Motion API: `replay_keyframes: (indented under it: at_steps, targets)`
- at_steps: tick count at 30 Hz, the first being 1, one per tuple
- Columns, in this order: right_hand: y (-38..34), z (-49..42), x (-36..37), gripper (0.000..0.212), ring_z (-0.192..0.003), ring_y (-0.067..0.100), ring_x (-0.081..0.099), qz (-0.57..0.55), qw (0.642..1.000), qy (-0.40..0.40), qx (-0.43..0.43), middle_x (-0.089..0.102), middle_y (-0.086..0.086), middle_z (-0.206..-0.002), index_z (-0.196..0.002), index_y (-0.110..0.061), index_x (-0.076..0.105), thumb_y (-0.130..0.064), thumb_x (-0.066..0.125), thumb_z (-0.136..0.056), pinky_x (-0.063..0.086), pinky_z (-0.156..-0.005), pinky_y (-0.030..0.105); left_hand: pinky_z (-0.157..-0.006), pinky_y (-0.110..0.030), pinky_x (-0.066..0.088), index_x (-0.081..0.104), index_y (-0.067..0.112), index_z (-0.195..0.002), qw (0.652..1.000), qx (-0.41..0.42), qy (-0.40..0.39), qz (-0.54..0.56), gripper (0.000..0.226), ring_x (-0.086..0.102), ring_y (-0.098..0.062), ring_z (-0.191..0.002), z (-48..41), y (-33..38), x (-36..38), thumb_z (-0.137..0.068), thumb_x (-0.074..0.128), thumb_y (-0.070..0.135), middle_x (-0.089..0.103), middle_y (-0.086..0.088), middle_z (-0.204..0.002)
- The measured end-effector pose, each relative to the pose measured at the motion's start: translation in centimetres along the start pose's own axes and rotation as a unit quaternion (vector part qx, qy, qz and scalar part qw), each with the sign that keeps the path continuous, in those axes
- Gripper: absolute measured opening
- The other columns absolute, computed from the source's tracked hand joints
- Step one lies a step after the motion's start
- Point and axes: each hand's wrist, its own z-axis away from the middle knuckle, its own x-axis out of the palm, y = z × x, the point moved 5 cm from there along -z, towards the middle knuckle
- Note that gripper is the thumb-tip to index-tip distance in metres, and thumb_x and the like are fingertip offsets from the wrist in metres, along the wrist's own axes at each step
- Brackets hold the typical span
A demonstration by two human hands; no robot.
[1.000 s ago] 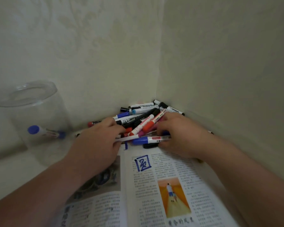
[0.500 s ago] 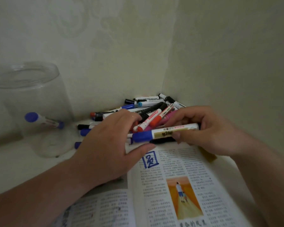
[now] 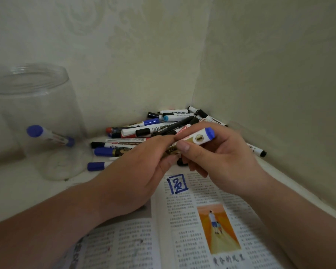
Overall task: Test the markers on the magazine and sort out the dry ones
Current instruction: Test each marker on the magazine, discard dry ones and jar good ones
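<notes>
Right hand (image 3: 221, 158) grips blue marker (image 3: 197, 139), thumb across barrel, fingers curled behind it; blue end points up and to right. Left hand (image 3: 136, 171) pinches lower end of same marker between thumb and fingertips. Marker is in air above top edge of open magazine (image 3: 182, 245), just in front of marker pile (image 3: 159, 127) in wall corner. Blue scribble (image 3: 177, 183) on right page. Clear jar (image 3: 37, 113) stands at left, one blue-capped marker (image 3: 49, 135) tilted inside.

"WHITE BOARD" — last letters unclear — on white marker (image 3: 176, 113), blue inked 圆 (image 3: 177, 184) on magazine (image 3: 136, 245)
</notes>
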Motion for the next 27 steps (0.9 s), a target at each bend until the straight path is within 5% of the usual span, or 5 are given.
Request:
replay_keyframes:
  at_steps: [6, 12, 19, 23, 27]
  targets:
    - [-0.1, 0.1, 0.6, 0.018, -0.051, 0.003, 0.054, 0.002, 0.999, 0.006, -0.036, 0.062, -0.003, -0.065, -0.096, 0.002, 0.064, -0.013, 0.064, -0.087, 0.043, -0.05, 0.013, -0.069, -0.019, 0.049, 0.041, 0.049, -0.115, 0.999, 0.014, 0.016, 0.034, 0.024, 0.063, -0.004, -0.085, -0.2, 0.2, -0.4, -0.099, 0.028, 0.061, 0.063, 0.019, -0.089]
    - [-0.5, 0.1, 1.0, 0.009, -0.051, 0.0, 0.058, -0.021, 1.0, -0.009, -0.011, 0.063, -0.013, -0.061, -0.097, -0.002, 0.06, -0.008, 0.058, -0.091, 0.043, -0.051, 0.008, -0.074, -0.031, 0.052, 0.041, 0.059, -0.128, 0.997, 0.001, 0.009, 0.078, 0.032, 0.066, -0.008, -0.092, -0.3, -0.2, -0.6, -0.097, 0.038, 0.063, 0.067, 0.016, -0.106]
    - [0.5, -0.8, -4.8, 0.038, -0.038, 0.008, 0.042, -0.077, 0.95, 0.288, 0.096, 0.045, -0.002, -0.049, -0.066, -0.019, 0.041, -0.011, 0.062, -0.096, 0.035, -0.04, 0.021, -0.068, -0.028, 0.051, 0.023, 0.07, -0.118, 0.994, -0.044, -0.013, 0.101, 0.072, 0.057, -0.006, -0.079, 0.1, -1.2, -0.2, -0.084, 0.048, 0.012, 0.048, 0.023, -0.099]
    - [1.1, -1.0, -5.6, 0.042, -0.033, 0.013, 0.028, -0.03, 0.968, 0.193, 0.157, 0.036, 0.002, -0.046, -0.061, -0.017, 0.04, -0.019, 0.063, -0.096, 0.021, -0.038, 0.018, -0.082, -0.016, 0.046, 0.022, 0.068, -0.118, 0.997, -0.032, -0.024, 0.069, 0.077, 0.053, -0.001, -0.102, 0.1, -1.1, 0.4, -0.089, 0.047, 0.0, 0.044, 0.031, -0.103]
    - [0.5, -1.2, -4.6, 0.051, -0.043, 0.025, 0.055, 0.055, 0.967, 0.051, 0.243, 0.058, 0.014, -0.054, -0.077, -0.003, 0.068, -0.053, 0.063, -0.085, 0.037, -0.04, 0.025, -0.096, -0.013, 0.046, 0.012, 0.08, -0.12, 0.997, -0.001, -0.008, 0.077, 0.085, 0.055, 0.006, -0.116, 0.3, -0.5, 0.1, -0.097, 0.06, 0.013, 0.045, 0.034, -0.121]
